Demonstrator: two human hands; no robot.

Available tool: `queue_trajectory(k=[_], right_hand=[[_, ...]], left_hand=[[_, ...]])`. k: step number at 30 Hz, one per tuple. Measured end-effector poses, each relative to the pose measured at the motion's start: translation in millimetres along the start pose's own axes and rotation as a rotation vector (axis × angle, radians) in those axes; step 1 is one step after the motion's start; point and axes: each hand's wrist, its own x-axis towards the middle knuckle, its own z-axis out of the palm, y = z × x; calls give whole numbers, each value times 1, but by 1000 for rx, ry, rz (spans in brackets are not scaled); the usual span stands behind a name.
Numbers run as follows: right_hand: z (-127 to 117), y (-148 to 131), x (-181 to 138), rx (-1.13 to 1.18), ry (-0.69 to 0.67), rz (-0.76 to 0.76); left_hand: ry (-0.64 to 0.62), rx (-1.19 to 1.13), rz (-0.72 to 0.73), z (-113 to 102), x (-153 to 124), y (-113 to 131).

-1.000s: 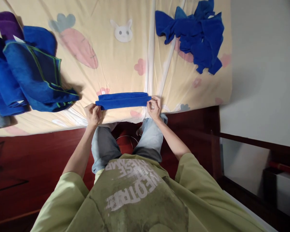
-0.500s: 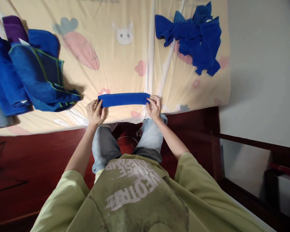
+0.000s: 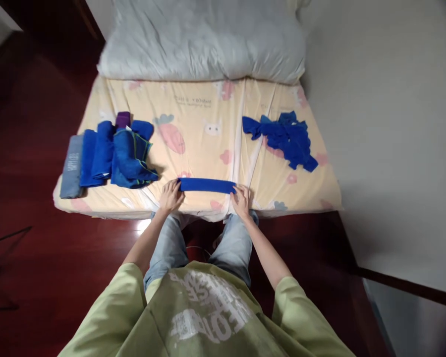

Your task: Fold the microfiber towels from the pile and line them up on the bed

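Blue terry towel (image 3: 207, 185), folded into a narrow flat strip; our left hand (image 3: 170, 196) and right hand (image 3: 241, 200) press its ends, fingers spread, gripping nothing; crumpled blue cloths (image 3: 282, 137) well beyond.

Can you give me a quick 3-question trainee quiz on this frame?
1. True or false: the folded blue strip lies near the bed's front edge between the left hand and the right hand.
2. Where is the crumpled blue pile? A) on the floor B) on the sheet, to the person's right C) on the pillow
3. Fill in: the folded stack to the person's left includes a grey piece at its outer end and a ____ one at the back.

Key: 1 true. 2 B. 3 purple.
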Motion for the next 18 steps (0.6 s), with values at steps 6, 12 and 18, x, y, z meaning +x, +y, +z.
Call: queue_trajectory(k=[6,12,18], right_hand=[[22,-49,-26,610,-42,789],[46,-82,-2,899,-147,1142],[52,-88,28,804,6,1142]], left_hand=[[-81,128,51,2,10,25],[-148,283,8,7,23,41],[-160,266,-32,10,26,42]])
